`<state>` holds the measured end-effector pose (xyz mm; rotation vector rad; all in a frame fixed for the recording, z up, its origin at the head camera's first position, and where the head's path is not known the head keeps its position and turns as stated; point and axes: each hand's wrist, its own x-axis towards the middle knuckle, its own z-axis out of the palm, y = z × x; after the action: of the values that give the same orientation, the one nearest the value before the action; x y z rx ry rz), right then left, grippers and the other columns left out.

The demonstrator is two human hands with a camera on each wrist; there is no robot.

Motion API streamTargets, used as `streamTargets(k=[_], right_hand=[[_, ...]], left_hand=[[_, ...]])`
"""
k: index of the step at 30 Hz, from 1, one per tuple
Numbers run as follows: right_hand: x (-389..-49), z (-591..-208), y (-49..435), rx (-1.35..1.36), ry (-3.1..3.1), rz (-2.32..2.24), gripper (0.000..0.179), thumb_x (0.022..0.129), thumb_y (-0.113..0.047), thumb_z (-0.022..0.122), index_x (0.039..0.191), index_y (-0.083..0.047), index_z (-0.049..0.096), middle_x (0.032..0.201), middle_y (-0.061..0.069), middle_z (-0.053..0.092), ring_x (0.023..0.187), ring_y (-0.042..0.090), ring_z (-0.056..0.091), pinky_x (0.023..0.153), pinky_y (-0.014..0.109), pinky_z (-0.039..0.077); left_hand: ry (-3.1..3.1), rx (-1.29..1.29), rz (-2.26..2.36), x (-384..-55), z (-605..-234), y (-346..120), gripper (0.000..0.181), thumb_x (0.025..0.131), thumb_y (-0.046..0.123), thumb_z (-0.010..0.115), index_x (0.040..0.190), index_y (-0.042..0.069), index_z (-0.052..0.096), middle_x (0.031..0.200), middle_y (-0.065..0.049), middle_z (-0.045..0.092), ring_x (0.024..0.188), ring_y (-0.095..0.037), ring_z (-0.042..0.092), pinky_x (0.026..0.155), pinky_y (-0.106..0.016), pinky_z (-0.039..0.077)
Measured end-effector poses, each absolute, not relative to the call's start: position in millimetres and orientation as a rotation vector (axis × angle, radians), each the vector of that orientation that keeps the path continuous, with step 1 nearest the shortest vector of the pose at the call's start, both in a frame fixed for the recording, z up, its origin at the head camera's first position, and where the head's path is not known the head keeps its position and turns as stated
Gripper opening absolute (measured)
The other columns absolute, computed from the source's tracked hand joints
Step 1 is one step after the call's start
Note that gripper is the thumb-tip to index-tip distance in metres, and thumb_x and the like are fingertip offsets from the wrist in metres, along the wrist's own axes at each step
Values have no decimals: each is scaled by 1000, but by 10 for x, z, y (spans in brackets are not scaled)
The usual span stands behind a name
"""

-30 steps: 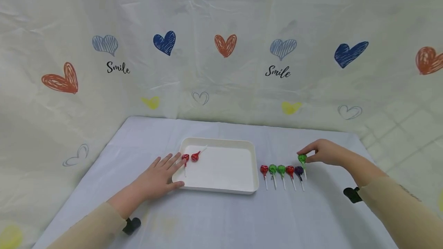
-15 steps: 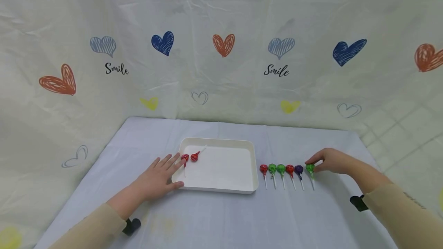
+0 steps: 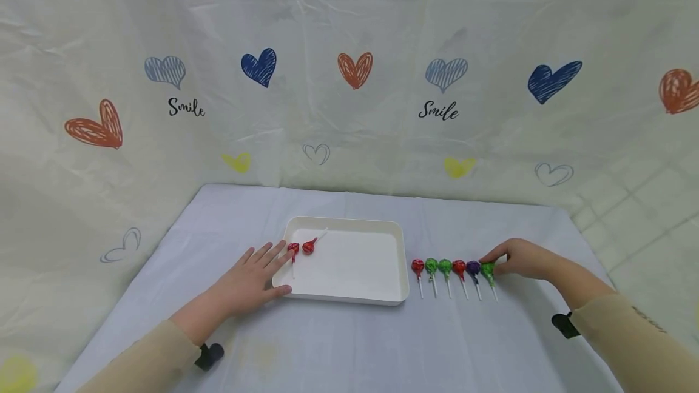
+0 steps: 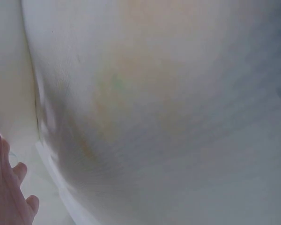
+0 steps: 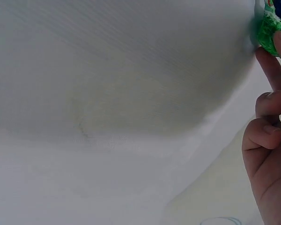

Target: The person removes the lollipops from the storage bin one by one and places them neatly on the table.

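Note:
My right hand [image 3: 525, 259] pinches the head of a green lollipop [image 3: 488, 270] at the right end of a row on the table. Beside it, almost touching, lies a purple lollipop [image 3: 473, 268]. In the right wrist view, thumb and finger meet the green wrapper [image 5: 270, 35] at the upper right edge. My left hand [image 3: 248, 281] lies with fingers spread on the left rim of a white tray [image 3: 349, 300]. Inside that tray are two red lollipops, one [image 3: 309, 247] tilted and one [image 3: 293, 248] partly behind my fingertips.
Leftward along the row come a red lollipop [image 3: 459, 267], a green one [image 3: 445, 267], another green one [image 3: 431, 265] and a red one [image 3: 417, 267] close to the tray's right side. A white cloth [image 3: 349, 350] covers the table; a heart-printed curtain [image 3: 349, 126] hangs behind.
My right hand carried the green lollipop from above the purple one to the right and down, then slid it left against the row's end. The left hand stayed put.

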<state>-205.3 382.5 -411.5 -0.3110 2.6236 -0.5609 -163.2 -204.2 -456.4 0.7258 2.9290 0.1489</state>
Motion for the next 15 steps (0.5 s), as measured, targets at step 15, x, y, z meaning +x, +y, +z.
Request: streamTargets(k=[15], right_hand=[[-2038, -4079, 3843, -314, 2631, -648, 34, 90, -21, 73, 124, -13, 71, 120, 11, 68, 99, 24, 53, 77, 35, 51]], left_hand=[[2931, 750, 165, -1633, -4563, -2056, 90, 89, 79, 37, 159, 25, 23, 166, -2, 13, 151, -34, 14, 119, -60, 11]])
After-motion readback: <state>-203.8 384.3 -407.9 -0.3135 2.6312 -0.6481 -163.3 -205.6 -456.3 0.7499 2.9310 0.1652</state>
